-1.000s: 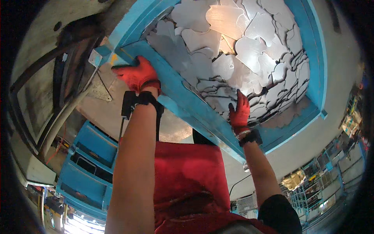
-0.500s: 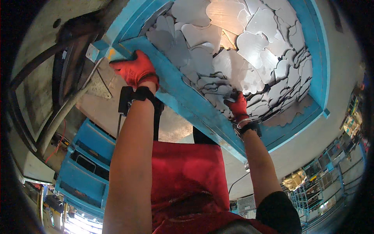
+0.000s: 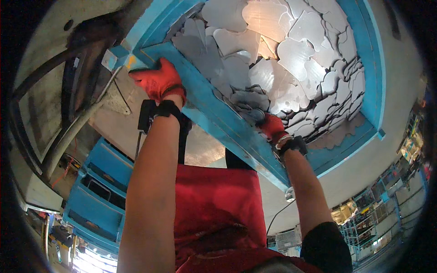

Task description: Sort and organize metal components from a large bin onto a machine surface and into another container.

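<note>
A blue metal bin (image 3: 211,111) stands before me, filled with many flat silvery sheet-metal pieces (image 3: 291,59) with wavy, rounded outlines. My left hand (image 3: 159,82), in a red glove with dark fingertips, grips the bin's rim near its left corner, thumb apart from the fingers. Inside the bin, close to the near wall, my right hand (image 3: 273,127) is closed at the edge of a stack of grey metal pieces (image 3: 250,102). Its fingertips are partly hidden there, against a sheet-metal piece. Both wrists carry black bands.
A thick curved pipe (image 3: 77,120) and dark machine parts run along the left. Lower left is a blue metal frame (image 3: 98,195). Red cloth (image 3: 218,200) covers my front. Blue racks (image 3: 364,227) stand at the lower right beyond the grey floor (image 3: 327,166).
My right hand has shifted slightly left and down, toward the near wall, and the metal pieces by its fingers have moved. My left hand stays on the rim.
</note>
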The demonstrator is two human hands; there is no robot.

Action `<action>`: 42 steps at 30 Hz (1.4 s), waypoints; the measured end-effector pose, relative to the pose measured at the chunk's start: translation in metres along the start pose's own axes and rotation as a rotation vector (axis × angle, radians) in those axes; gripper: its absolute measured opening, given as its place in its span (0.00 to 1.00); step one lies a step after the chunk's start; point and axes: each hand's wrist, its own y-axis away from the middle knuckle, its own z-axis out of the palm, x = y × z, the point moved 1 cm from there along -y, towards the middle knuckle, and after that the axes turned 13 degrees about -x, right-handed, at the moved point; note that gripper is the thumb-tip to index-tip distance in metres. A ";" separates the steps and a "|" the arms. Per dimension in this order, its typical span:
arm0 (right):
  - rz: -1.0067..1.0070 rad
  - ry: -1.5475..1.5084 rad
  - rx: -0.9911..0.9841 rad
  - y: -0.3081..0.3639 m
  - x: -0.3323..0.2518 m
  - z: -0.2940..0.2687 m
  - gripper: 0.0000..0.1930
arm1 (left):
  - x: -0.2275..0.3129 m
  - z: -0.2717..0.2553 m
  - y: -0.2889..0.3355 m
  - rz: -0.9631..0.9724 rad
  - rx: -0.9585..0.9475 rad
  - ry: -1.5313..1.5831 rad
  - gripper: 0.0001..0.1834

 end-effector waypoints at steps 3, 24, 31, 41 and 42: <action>-0.007 0.047 -0.076 0.012 -0.017 -0.037 0.21 | -0.006 0.002 -0.005 -0.047 0.013 -0.032 0.44; -0.630 -1.149 0.103 0.272 -0.129 -0.136 0.20 | -0.087 -0.142 0.032 0.769 -0.897 0.297 0.29; -0.772 -1.045 -0.103 0.395 -0.337 -0.194 0.24 | -0.157 -0.272 0.055 0.563 -0.840 0.806 0.23; -1.247 -0.749 -0.297 0.402 -0.600 -0.294 0.15 | -0.211 -0.342 0.056 0.151 -1.053 1.396 0.20; -1.197 -0.800 -0.337 0.380 -0.621 -0.312 0.15 | -0.212 -0.344 0.054 0.131 -1.051 1.431 0.21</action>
